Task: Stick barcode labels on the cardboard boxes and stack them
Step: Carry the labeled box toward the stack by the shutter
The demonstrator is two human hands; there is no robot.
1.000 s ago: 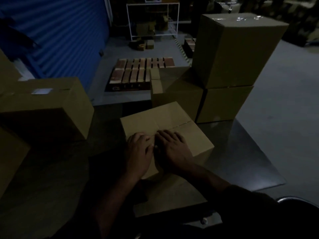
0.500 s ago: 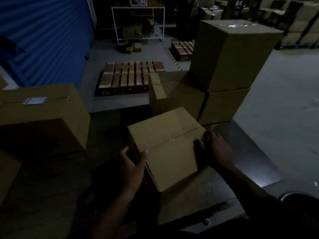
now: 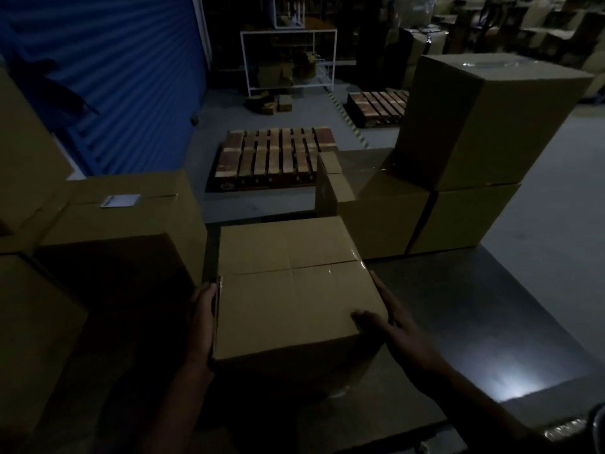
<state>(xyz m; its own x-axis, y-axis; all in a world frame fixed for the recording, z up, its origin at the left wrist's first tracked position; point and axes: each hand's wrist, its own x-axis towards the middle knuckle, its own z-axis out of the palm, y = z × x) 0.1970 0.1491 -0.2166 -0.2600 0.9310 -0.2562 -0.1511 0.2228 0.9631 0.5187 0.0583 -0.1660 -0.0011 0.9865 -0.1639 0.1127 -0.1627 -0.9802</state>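
A sealed cardboard box (image 3: 288, 290) with a taped seam sits in front of me on the dark metal table (image 3: 491, 322); no label shows on its top. My left hand (image 3: 201, 319) presses flat against its left side. My right hand (image 3: 396, 335) lies along the right side, thumb resting on the top near the front corner. To the left stands another box (image 3: 131, 244) with a white barcode label (image 3: 119, 200) on its top.
At the right rear, a big box (image 3: 484, 126) sits on a lower box (image 3: 458, 221), with another box (image 3: 376, 211) beside them. More cardboard (image 3: 29, 322) fills the left edge. Beyond the table lie wooden pallets (image 3: 275, 158) and a blue shutter (image 3: 114, 77).
Both hands left the box's top and went to its sides. The box has been turned square to me and now sits closer to the labelled box.
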